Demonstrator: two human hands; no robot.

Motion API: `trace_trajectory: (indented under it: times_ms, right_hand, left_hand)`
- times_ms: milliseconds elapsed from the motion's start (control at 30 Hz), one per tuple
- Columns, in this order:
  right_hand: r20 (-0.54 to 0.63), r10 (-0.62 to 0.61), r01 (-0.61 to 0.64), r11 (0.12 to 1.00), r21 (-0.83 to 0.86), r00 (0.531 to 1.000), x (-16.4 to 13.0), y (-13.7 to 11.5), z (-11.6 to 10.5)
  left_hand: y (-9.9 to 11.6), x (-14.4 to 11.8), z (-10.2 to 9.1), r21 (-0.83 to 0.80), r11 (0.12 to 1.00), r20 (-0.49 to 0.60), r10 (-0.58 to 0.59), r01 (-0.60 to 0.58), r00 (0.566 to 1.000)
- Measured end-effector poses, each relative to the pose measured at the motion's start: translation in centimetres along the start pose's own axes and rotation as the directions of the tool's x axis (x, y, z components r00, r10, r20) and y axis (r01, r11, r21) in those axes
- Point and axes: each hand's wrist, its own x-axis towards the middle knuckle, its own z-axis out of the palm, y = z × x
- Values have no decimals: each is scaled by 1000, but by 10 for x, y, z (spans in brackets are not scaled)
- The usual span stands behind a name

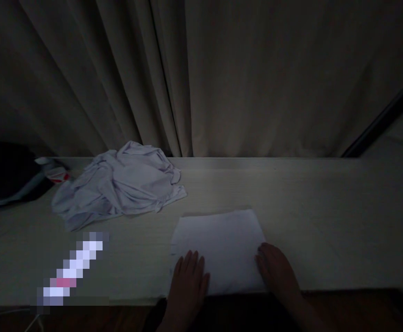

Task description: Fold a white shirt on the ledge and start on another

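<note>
Resting flat with fingers spread, the left hand [189, 279] presses the near left corner of a folded white rectangular cloth [222, 249], while the right hand [275, 269] lies open on its right edge; neither grips it. The cloth sits at the near edge of the pale counter [326, 221]. At ten o'clock lies a crumpled white garment [118, 186], with a dark bundle [3, 170] beyond at nine. Beige curtains [222, 78] hang behind. No writing is readable.
</note>
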Motion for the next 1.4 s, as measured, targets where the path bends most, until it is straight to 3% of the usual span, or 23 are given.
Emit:
trace_trajectory:
  times_ms: [133,267,433,533,633,767,967,1167,1300,1400]
  right_hand:
    - [23,-173,174,984,-39,985,5,-19,30]
    - [65,-163,168,983,-77,985,1,-16,49]
    - [94,-130,138,986,-93,987,3,-9,44]
    - [65,-133,139,985,-102,989,27,-5,36]
    - [38,-158,161,980,-120,987,69,2,37]
    - [73,-144,154,977,-147,987,119,14,55]
    - [64,-132,140,982,-130,989,128,31,81]
    - [59,-130,134,989,-69,990,142,29,67]
    - [90,-135,133,991,27,987,159,27,61]
    - [92,-131,125,990,68,987,166,29,60]
  left_hand:
    - [-7,-9,21,88,996,-36,25,-22,999]
    - [-17,-11,34,85,996,-41,16,-12,999]
    - [-26,-15,38,60,998,-14,5,-4,1000]
    - [-38,12,29,35,998,-3,-56,56,998]
    - [-56,60,21,-12,997,37,-80,81,996]
    - [-76,110,36,-52,993,55,-99,102,994]
    - [-84,109,70,-94,987,39,-130,133,991]
    - [-94,123,51,-279,950,111,-112,139,987]
    - [-110,146,41,-519,818,305,-92,246,948]
    - [-122,161,40,-594,734,421,-66,330,904]
